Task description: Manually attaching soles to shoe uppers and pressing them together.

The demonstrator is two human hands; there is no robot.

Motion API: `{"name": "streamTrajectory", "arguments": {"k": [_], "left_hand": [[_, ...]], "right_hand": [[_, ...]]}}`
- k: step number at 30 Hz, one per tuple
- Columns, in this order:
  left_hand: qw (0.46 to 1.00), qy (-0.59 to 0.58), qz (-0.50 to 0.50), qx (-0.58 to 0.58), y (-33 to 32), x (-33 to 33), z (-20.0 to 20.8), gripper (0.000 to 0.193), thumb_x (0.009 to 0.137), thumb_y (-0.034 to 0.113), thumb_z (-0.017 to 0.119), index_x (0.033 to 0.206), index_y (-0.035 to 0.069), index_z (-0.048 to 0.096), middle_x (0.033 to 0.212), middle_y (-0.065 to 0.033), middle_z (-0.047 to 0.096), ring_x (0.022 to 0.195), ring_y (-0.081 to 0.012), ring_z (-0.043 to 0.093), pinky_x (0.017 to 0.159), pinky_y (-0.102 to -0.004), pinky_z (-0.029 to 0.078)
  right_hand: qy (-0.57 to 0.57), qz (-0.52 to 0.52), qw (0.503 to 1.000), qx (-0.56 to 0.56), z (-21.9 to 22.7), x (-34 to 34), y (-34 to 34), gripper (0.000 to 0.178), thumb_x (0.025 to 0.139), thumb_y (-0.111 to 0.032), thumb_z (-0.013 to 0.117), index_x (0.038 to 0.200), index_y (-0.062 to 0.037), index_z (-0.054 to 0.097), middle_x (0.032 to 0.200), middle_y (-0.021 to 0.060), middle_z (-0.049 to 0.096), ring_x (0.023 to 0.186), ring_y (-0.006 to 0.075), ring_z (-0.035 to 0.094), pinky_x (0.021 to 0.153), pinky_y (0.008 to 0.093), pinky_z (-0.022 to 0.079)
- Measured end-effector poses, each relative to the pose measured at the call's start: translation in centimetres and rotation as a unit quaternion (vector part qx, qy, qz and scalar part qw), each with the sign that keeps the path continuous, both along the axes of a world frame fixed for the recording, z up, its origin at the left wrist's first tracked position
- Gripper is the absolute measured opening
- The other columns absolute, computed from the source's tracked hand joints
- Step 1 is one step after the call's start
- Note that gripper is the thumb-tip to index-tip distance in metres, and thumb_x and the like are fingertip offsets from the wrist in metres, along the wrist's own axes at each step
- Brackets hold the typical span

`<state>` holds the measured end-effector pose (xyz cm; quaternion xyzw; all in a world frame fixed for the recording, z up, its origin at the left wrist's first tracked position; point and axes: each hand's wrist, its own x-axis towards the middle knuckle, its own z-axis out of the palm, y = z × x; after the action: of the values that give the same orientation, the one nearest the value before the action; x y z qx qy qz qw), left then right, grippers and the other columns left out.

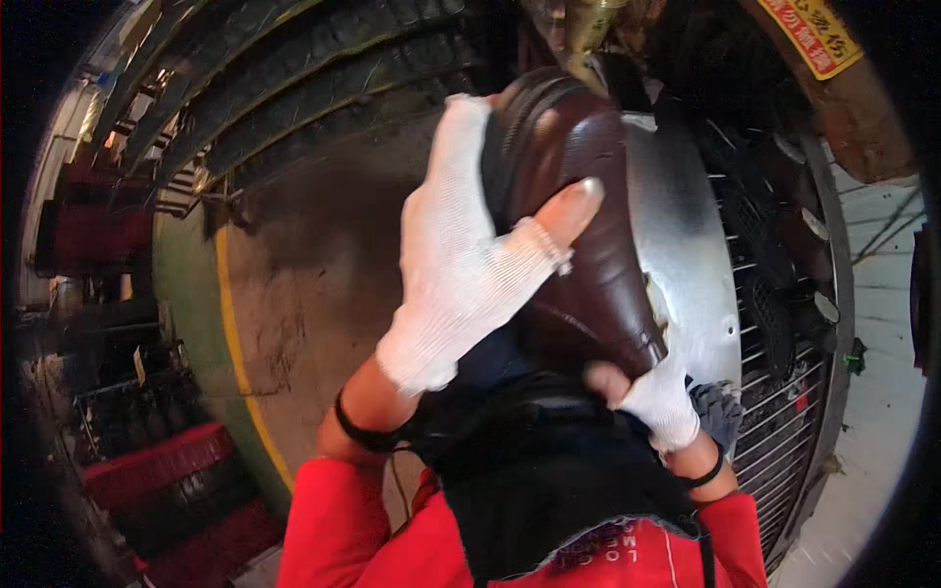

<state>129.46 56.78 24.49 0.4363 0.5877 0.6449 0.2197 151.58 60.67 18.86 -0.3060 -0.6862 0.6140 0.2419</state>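
A dark brown leather shoe [603, 260] with a black sole is held up in front of me, its toe pointing away. My left hand [451, 265], in a white knit glove with a bare thumb tip, grips it along the sole side. The thumb presses on the brown upper, and the other fingers are mostly hidden behind the sole. At the near end of the shoe, my right hand [662, 402], also gloved in white, is closed on the upper's edge. Part of its grip is out of sight.
Right of the shoe is a shiny metal plate [696, 245]. Beyond it, a wire rack [784, 412] carries several dark shoes. A yellowish machine part [591, 29] stands at the far end. Shelving with dark soles [323, 73] fills the upper left; red and black stacks [186, 480] sit lower left.
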Motion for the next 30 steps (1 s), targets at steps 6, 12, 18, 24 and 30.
{"name": "streamTrajectory", "arguments": {"k": [6,12,18,24,30], "left_hand": [[0.987,0.058,0.0,-0.151,-3.7,2.0,-2.4,0.081,0.074,0.032,0.092,0.134,0.004,0.044,0.111,-0.0188,0.072,0.097,-0.0294,0.074,0.086,-0.0359,0.057],[0.975,0.091,-0.111,-0.172,-6.5,5.4,-5.0,0.11,0.079,0.021,0.085,0.161,0.007,0.014,0.118,-0.0252,0.068,0.098,-0.0422,0.072,0.084,-0.0428,0.059],[0.98,-0.126,-0.11,-0.109,-7.3,7.0,-4.0,0.105,0.085,0.013,0.083,0.161,-0.001,0.012,0.155,-0.0184,0.039,0.141,-0.0277,0.045,0.115,-0.04,0.039],[0.978,-0.033,-0.181,-0.096,-3.3,0.9,-4.3,0.082,0.072,0.02,0.093,0.141,-0.001,0.054,0.125,-0.0161,0.07,0.115,-0.0229,0.067,0.102,-0.0345,0.049],[0.8,0.547,-0.246,-0.012,-6.8,-2.4,-7.4,0.037,0.088,0.013,0.067,0.125,0.014,0.071,0.142,-0.009,0.063,0.14,-0.0313,0.052,0.118,-0.0415,0.038]], "right_hand": [[-0.016,0.028,0.966,-0.255,2.0,3.3,1.6,0.083,0.069,-0.029,0.089,0.138,0.0039,0.057,0.129,0.0108,0.067,0.116,0.0196,0.063,0.104,0.0322,0.046],[-0.036,-0.075,0.923,-0.375,0.9,8.5,3.6,0.076,0.071,-0.023,0.082,0.138,0.0024,0.058,0.129,0.0118,0.067,0.113,0.0224,0.066,0.102,0.0362,0.051],[-0.04,-0.05,0.956,-0.287,0.8,6.0,1.3,0.075,0.075,-0.022,0.083,0.139,0.0037,0.056,0.127,0.0107,0.068,0.114,0.0186,0.064,0.101,0.034,0.05],[0.033,0.054,0.993,-0.102,-3.6,5.0,-0.5,0.112,0.067,-0.055,0.091,0.15,0.0015,0.043,0.141,0.0124,0.058,0.131,0.0206,0.052,0.113,0.037,0.038],[0.064,0.014,0.991,-0.119,-5.1,-3.0,4.0,0.059,0.105,-0.032,0.058,0.152,-0.0006,0.045,0.132,0.0062,0.062,0.124,0.0144,0.055,0.109,0.0285,0.04]]}}
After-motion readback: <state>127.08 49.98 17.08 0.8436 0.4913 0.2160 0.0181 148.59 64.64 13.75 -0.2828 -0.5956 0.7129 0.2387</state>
